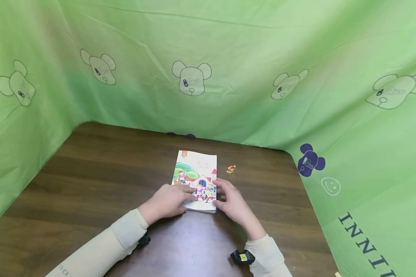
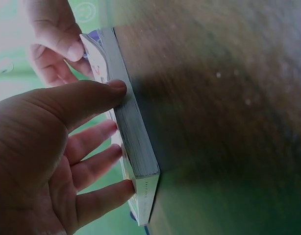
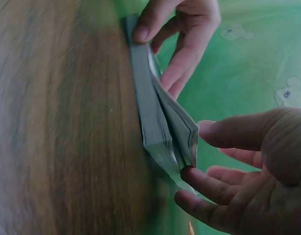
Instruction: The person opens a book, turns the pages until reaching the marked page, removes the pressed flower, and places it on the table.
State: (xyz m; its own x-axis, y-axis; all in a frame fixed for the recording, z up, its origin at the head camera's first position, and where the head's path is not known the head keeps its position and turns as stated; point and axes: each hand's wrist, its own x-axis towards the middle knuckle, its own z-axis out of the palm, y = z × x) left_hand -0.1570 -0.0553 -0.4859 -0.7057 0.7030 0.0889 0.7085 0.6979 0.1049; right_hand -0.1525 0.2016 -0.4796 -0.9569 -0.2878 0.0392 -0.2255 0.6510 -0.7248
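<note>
A thick paperback book (image 1: 201,163) with a colourful illustrated cover lies flat on the table. My left hand (image 1: 168,199) rests on its lower left part, fingers spread over the cover. In the left wrist view, the left thumb (image 2: 99,98) presses against the edge of the pages (image 2: 136,137). At the right side of the book, my right hand (image 1: 234,202) holds the cover and a section of pages (image 3: 182,129) between thumb and fingers. That section stands lifted, with a gap above the lower pages (image 3: 153,107) in the right wrist view.
A small dried flower sprig (image 1: 231,169) with orange blooms lies right of the book. The brown wooden table (image 1: 90,173) is enclosed at the back and sides by a green curtain (image 1: 228,115) printed with bear heads. Each wrist wears a black strap, the right one (image 1: 242,257) with a yellow label.
</note>
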